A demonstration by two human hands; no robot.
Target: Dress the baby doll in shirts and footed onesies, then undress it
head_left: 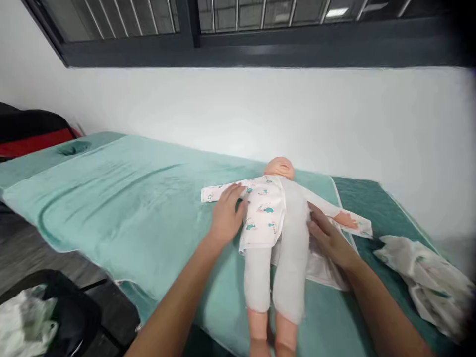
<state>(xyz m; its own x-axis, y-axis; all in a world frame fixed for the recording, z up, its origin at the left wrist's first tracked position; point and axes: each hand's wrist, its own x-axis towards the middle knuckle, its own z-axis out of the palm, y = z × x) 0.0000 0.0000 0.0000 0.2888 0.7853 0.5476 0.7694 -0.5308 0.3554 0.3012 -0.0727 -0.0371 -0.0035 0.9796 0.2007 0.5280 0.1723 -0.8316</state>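
Already, half the shirt (262,215) covers the doll (293,253), head toward the bed (355,193) edge by the wall; the other half lies open. Left hand (229,213) rests loose; whether the right hand (327,234) grips, I can't tell.

Single head-worn view, facing forward and down, near a peach plastic doll in white garments (292,243), across a green cloth-covered bench (122,198), toward a white wall (186,109)

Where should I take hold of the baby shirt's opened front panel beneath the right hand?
Probably pinch its lower hem, bringing the right hand in from the right. The panel lies spread on the green sheet with that hem exposed, while the doll borders its inner side.
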